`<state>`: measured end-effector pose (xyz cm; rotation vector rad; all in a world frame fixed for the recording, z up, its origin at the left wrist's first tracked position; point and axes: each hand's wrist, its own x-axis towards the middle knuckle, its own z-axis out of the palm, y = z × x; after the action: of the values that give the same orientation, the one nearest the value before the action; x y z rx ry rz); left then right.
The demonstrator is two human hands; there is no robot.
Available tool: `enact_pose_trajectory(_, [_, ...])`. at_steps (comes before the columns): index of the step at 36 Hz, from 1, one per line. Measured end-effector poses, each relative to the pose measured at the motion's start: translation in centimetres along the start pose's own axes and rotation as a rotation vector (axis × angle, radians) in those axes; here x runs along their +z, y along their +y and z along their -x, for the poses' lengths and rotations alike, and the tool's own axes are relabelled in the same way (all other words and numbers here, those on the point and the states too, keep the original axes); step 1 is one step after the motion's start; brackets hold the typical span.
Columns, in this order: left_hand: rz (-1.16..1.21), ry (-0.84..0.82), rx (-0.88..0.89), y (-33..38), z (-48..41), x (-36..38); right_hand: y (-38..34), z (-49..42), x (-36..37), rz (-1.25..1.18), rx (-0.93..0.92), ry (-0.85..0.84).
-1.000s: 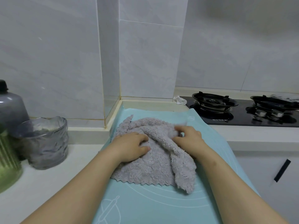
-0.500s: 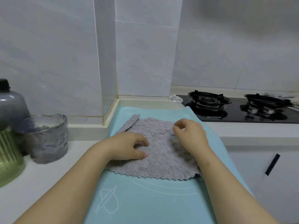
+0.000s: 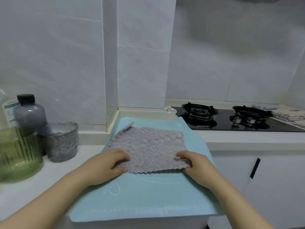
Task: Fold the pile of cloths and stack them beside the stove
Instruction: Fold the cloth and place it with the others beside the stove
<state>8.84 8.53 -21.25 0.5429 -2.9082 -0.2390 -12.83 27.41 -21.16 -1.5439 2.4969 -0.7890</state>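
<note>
Change: both hands have slid from the middle of the cloth point(image 3: 148, 146) down to its near corners; the cloth, bunched a second ago, now lies spread out.
Cloth: grey, fluffy, scalloped edge; flat on the pale blue mat point(image 3: 148, 199) at centre frame. Its far-left corner is a little raised and pointed.
Left hand point(image 3: 105, 164): at the near-left corner, fingers curled over the top of the fabric and thumb at the front edge, pinching the corner.
Right hand point(image 3: 196, 164): at the near-right corner, fingers bent on top and thumb along the edge, gripping that corner.
Mat: covers the counter point(image 3: 41, 182) from the wall corner to the front edge; a white line drawing shows near the left wrist.
Stove point(image 3: 231, 123): black glass, two burners, right of centre, just beyond the mat's far-right corner.
Stack: pale folded cloths point(image 3: 290, 114) at the right edge of the frame, on the far side of the stove; detail blurred.
White scrap point(image 3: 170, 110): crumpled, at the stove's left back corner.
Left side of frame: dark-capped bottle point(image 3: 29, 113), grey glass cup point(image 3: 61, 142), green ribbed jar point(image 3: 18, 156), close together.
</note>
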Motion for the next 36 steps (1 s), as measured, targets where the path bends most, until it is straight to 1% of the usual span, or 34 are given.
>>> enact_pose_trajectory(2, [-0.096, 0.140, -0.040, 0.8, 0.4, 0.1, -0.1, 0.3, -0.2, 0.073, 0.007, 0.051])
enact_pose_trajectory(3, [-0.129, 0.177, -0.055, 1.2, 0.4, 0.2, -0.1, 0.5, -0.3, 0.102, 0.023, 0.080])
enact_pose_trajectory(7, [-0.191, 0.169, -0.067, 2.2, 0.2, 0.0, -0.2, 1.7, -1.6, 0.151, 0.074, 0.194])
enact_pose_trajectory(10, [-0.080, 0.165, -0.046, 3.0, 0.1, -0.4, 0.1, 2.6, -2.6, 0.172, 0.099, 0.224])
enact_pose_trajectory(12, [0.013, 0.138, -0.035, 3.7, 0.3, -0.6, 0.5, 3.2, -3.0, 0.192, 0.123, 0.205])
enact_pose_trajectory(15, [0.040, 0.028, -0.018, 4.6, 0.7, -0.9, 0.8, 3.9, -3.2, 0.199, 0.153, 0.112])
enact_pose_trajectory(17, [0.048, -0.011, -0.011, 4.7, 1.1, -0.9, 0.9, 4.3, -3.1, 0.160, 0.178, 0.062])
enact_pose_trajectory(21, [0.116, -0.057, 0.000, 4.4, 1.9, -0.6, 0.6, 4.7, -2.8, 0.089, 0.200, 0.024])
enact_pose_trajectory(23, [0.072, -0.094, 0.008, 4.2, 2.1, -0.4, 0.4, 4.7, -2.7, 0.082, 0.201, 0.016])
enact_pose_trajectory(25, [0.030, -0.090, 0.002, 4.2, 2.4, -0.4, 0.4, 4.8, -2.6, 0.082, 0.202, 0.020])
enact_pose_trajectory(27, [-0.030, -0.061, -0.007, 4.3, 2.6, -0.4, 0.6, 4.9, -2.5, 0.095, 0.201, 0.029])
enact_pose_trajectory(32, [-0.273, 0.059, -0.006, 4.4, 3.0, -0.4, 0.9, 5.1, -2.4, 0.079, 0.215, 0.062])
enact_pose_trajectory(34, [-0.311, 0.081, -0.038, 4.3, 3.1, -0.2, 0.8, 5.1, -2.3, 0.076, 0.221, 0.075])
enact_pose_trajectory(36, [-0.293, 0.112, -0.075, 4.3, 3.3, -0.2, 0.5, 5.1, -2.1, 0.073, 0.233, 0.080])
